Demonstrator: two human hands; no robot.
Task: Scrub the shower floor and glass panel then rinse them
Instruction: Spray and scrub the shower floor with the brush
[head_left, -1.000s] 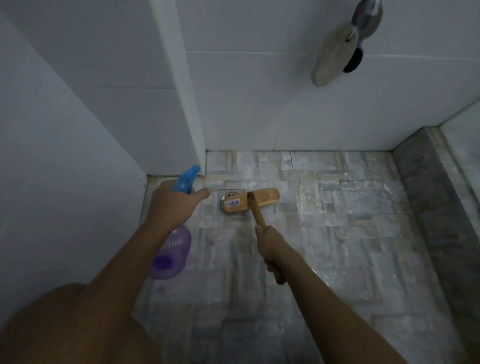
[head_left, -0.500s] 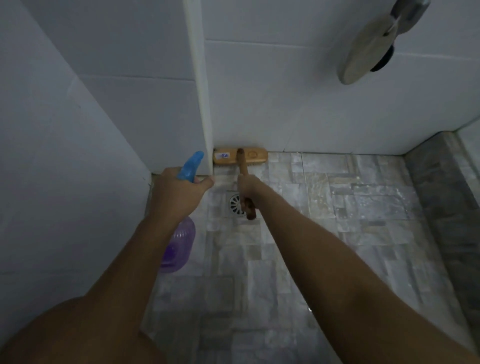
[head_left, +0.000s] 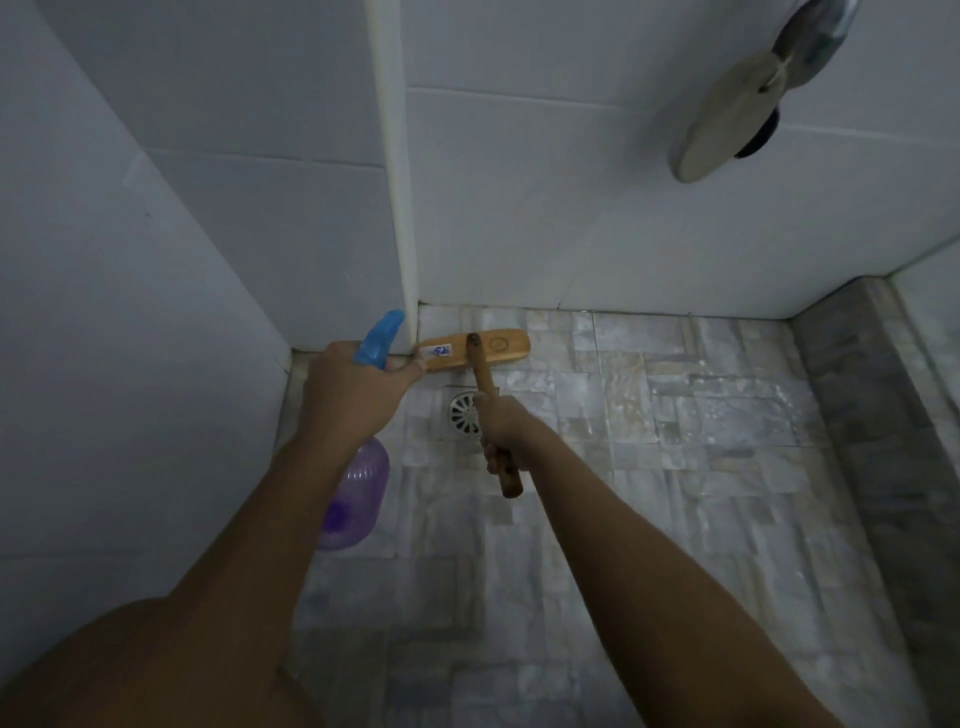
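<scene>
One round metal floor drain (head_left: 464, 414), partly covered by the right hand (head_left: 501, 428), one white vertical corner strip (head_left: 397, 182) and one flat metal shower head (head_left: 727, 119) on the white tiled wall (head_left: 571, 208) surround the work area. The left hand (head_left: 353, 387) is wrapped round the neck of one translucent purple spray bottle with a blue nozzle (head_left: 363, 488); its fill level cannot be told. The right hand grips the handle of one long-handled wooden scrub brush (head_left: 501, 347), its head resting on the grey stone-tile shower floor (head_left: 675, 415) at the wall's foot, just beside the strip.
</scene>
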